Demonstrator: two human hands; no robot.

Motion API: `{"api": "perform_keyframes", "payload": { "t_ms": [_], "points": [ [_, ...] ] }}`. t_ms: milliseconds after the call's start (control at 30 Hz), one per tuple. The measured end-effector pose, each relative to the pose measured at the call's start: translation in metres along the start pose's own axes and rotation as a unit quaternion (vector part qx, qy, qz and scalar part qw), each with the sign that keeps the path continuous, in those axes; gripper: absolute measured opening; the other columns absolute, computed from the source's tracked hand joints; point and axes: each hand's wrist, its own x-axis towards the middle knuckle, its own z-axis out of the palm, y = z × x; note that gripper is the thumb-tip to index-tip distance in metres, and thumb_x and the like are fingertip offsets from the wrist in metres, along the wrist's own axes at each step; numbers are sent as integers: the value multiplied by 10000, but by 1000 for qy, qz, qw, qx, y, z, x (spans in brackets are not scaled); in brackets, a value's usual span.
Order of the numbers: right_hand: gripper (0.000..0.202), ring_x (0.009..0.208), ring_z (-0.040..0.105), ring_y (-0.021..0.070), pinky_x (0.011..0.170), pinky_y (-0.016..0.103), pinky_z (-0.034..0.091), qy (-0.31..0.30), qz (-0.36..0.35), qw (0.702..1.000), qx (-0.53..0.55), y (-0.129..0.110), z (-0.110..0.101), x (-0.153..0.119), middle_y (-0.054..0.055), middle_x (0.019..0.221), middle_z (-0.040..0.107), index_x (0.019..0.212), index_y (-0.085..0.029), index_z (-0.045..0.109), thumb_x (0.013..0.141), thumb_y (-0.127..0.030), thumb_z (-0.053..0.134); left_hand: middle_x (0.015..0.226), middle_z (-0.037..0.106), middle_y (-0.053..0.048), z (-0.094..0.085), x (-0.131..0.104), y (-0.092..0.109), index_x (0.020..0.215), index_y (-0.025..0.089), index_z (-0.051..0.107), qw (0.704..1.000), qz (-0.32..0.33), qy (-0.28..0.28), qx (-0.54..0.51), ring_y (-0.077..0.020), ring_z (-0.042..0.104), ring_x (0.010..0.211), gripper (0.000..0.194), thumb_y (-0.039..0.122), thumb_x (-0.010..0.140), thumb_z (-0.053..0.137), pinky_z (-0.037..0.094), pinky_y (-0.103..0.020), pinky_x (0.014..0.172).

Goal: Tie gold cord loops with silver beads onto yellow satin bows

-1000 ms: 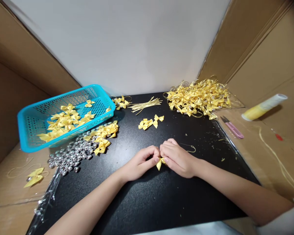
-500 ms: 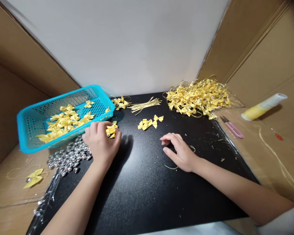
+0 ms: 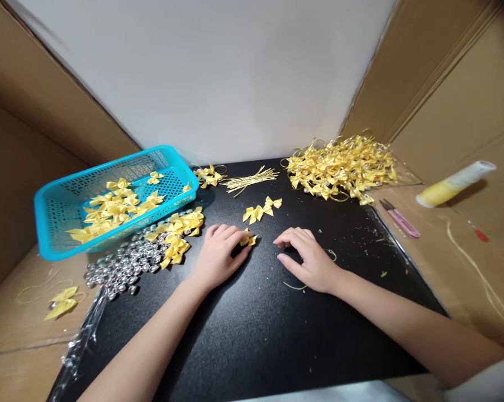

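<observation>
At the middle of the black table, my left hand (image 3: 222,254) has thumb and index finger around a small yellow ribbon bow (image 3: 249,240), partly hidden by the fingers. Just right of it, my right hand (image 3: 304,258) rests on the table with fingers loosely curled, thumb apart from the index finger, nothing seen between them. Several yellow bows (image 3: 258,212) lie in a small group beyond both hands. To the left, more yellow bows (image 3: 176,245) lie against a heap of silver beads (image 3: 126,265). A thin gold cord (image 3: 294,287) lies by my right hand.
A blue basket (image 3: 46,223) with bows stands at the left. At the back lie cut gold cords (image 3: 252,180) and a large pile of corded bows (image 3: 340,170). Pink-handled snips (image 3: 403,220) and a tube (image 3: 455,184) are on cardboard at the right.
My left hand has moved right, from the bows beside the basket to the table's middle, and a bow is at its fingertips. My right hand has stayed in place.
</observation>
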Motion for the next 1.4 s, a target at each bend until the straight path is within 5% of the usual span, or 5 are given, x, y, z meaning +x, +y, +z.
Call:
{"api": "perform_keyframes", "payload": {
  "t_ms": [200, 600, 867, 1133, 1400],
  "points": [
    [194, 926, 563, 217, 846, 380, 372, 10, -27, 999, -27, 1, 2, 0, 58, 994, 659, 1066, -209, 598, 873, -225, 617, 902, 667, -61, 4, -1, 16, 896, 190, 675, 978, 18, -13, -208, -184, 586, 866, 168, 256, 927, 523, 451, -332, 793],
    [54, 678, 625, 145, 664, 272, 481, 76, 49, 989, 121, -2, 7, 0, 6, 730, 678, 885, -189, 652, 843, -170, 624, 808, 630, -6, 14, -5, 45, 1004, 156, 603, 761, -188, -77, -616, -102, 569, 709, 276, 271, 785, 725, 453, -236, 694],
    [85, 650, 622, 136, 650, 265, 488, 54, 44, 991, 115, -2, 5, 0, -2, 698, 665, 849, -191, 642, 825, -135, 582, 816, 614, -12, 17, -5, 44, 981, 158, 597, 773, -188, -61, -603, -101, 572, 739, 202, 263, 827, 677, 456, -232, 704],
    [104, 682, 615, 152, 692, 310, 485, 119, -30, 991, 54, -4, 6, -2, 8, 757, 678, 922, -213, 596, 840, -150, 607, 830, 626, -27, 13, -7, 49, 861, 170, 618, 903, -94, 36, -417, -125, 590, 736, 70, 205, 817, 661, 483, -258, 698],
    [199, 837, 600, 184, 764, 348, 487, 52, -91, 991, 77, -5, 4, -1, 43, 897, 656, 1035, -214, 549, 862, -114, 550, 823, 678, -30, 17, -5, 49, 906, 158, 593, 771, -194, -34, -606, -130, 627, 767, 202, 305, 811, 694, 494, -263, 752]
  ]
}}
